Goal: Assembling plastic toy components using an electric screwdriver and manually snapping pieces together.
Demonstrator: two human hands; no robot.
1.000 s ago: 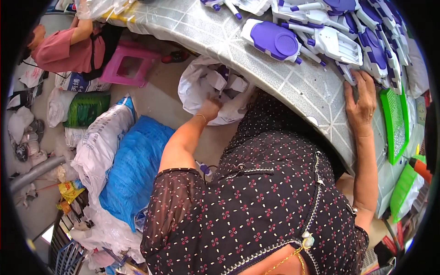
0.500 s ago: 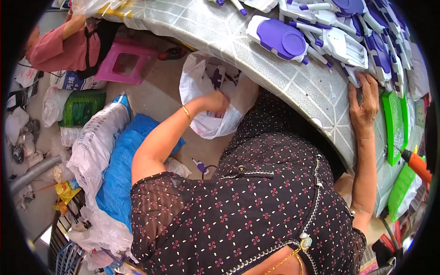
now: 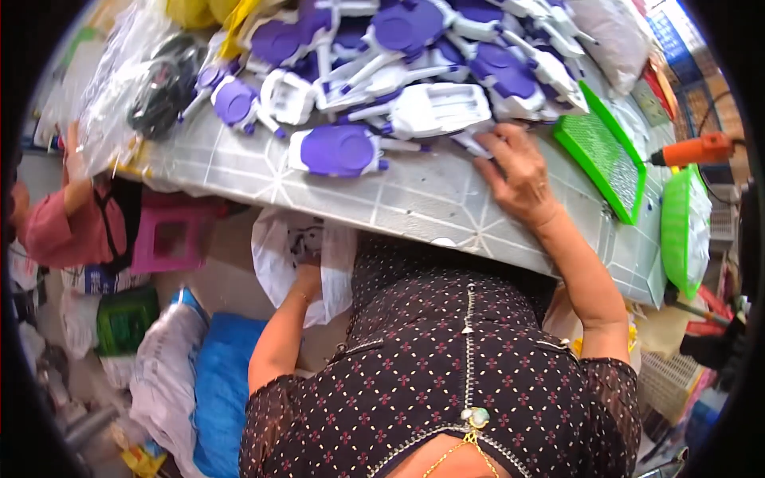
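At the table edge, my right hand (image 3: 516,171) has its thumb and forefinger closed round the end of a slim white plastic part (image 3: 472,145). Just beyond it lies a white frame-like plastic piece (image 3: 440,110). A white-and-purple piece with a rounded purple panel (image 3: 341,150) is to its left, near the front edge. Below the table, my left hand (image 3: 307,275) reaches down into a white plastic bag (image 3: 271,259). Its fingers are hidden inside the bag, among dark purple and white bits (image 3: 303,240).
A heap of white-and-purple parts (image 3: 406,32) covers the back of the table (image 3: 398,195). Right stand a green tray (image 3: 602,151), an orange-handled tool (image 3: 693,150) and a green basket (image 3: 677,231). Left are a pink stool (image 3: 147,239), blue sack (image 3: 227,382) and another person's arm (image 3: 72,203).
The view has swung, showing more of the tabletop and heap. My left hand has gone deeper into the white bag. My right hand stays at the slim white part.
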